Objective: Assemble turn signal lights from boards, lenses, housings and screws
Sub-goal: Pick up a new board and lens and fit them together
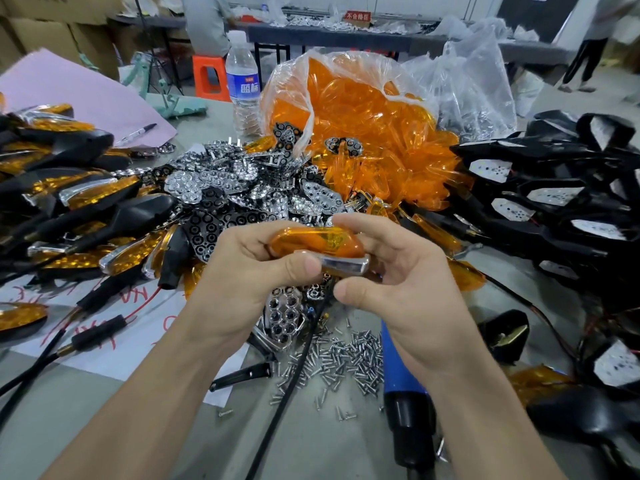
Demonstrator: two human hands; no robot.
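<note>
You're holding an amber lens (317, 242) with a chrome strip along its lower edge, right above the screw pile (337, 358), and both hands are clamped on it. Your left hand (249, 268) is closing round its left end, thumb pressing on the chrome edge. Your right hand (391, 268) is pinching the right end, fingers curling over the top.

Writing first: behind the lens, the water bottle (242, 81) is showing a blue label with white Chinese characters. Farther back, a red sign (357, 16) is carrying characters too small to read. Left of the screws, white paper (104, 327) is bearing red handwriting you can't make out.

Between the lens and the bottle, chrome reflector boards (242, 188) are lying heaped. Just behind them, a clear bag (346, 109) is spilling orange lenses. Right of the lens, black housings (554, 188) are stacking up with white boards inside. Left of it, finished lights (79, 202) are piling up, black and amber. A blue-handled tool (405, 386) is lying just right of the screws, and a black cable (298, 368) is crossing through them.
</note>
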